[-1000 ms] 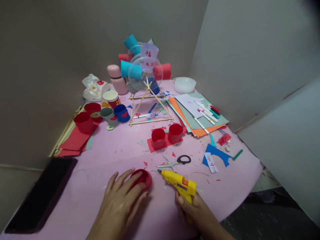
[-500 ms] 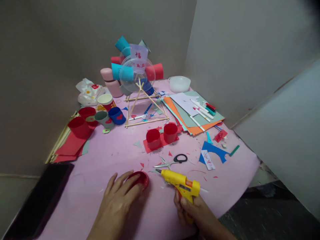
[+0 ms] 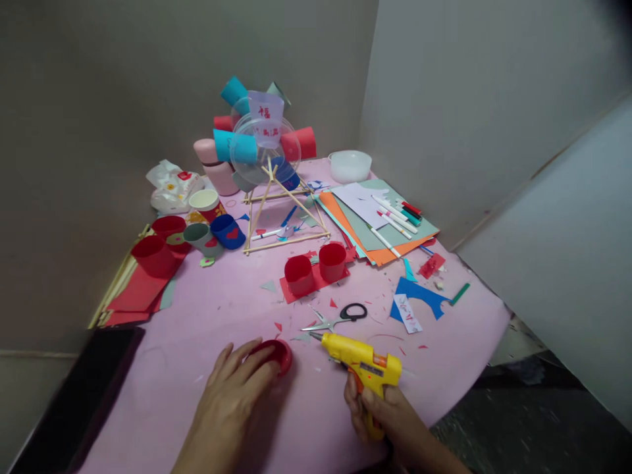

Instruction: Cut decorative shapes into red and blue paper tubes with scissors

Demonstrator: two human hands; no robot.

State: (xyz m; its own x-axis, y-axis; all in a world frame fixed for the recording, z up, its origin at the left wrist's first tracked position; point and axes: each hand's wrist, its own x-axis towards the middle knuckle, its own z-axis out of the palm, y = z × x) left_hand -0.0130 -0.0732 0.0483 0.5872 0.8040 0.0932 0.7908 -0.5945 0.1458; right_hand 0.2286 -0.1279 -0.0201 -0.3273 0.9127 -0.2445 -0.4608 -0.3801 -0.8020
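Note:
My right hand point(image 3: 368, 405) is wrapped round the handle of a yellow glue gun point(image 3: 363, 359), whose nozzle points left. At the front of the table my left hand point(image 3: 237, 382) grips a small red paper cup point(image 3: 281, 355), fingers over its rim and partly inside; the thumb is hidden. Between the cup and the nozzle there is a small gap. Just beyond the nozzle lie open scissors point(image 3: 336, 322) with black handles. Farther back, two red paper cups point(image 3: 299, 276) stand on a red paper strip.
A stick frame point(image 3: 286, 247) carries a clear wheel point(image 3: 244, 172) hung with coloured paper cups. Paper sheets point(image 3: 409, 247) and markers point(image 3: 395, 224) lie at right. Several cups point(image 3: 202, 238) stand at left, near a black tablet-like slab point(image 3: 93, 388). Paper scraps litter the pink tabletop point(image 3: 197, 329).
The view has shifted slightly, so the background sits a little farther left. The glue gun has moved slightly right relative to the scissors. My left hand stays on the red cup.

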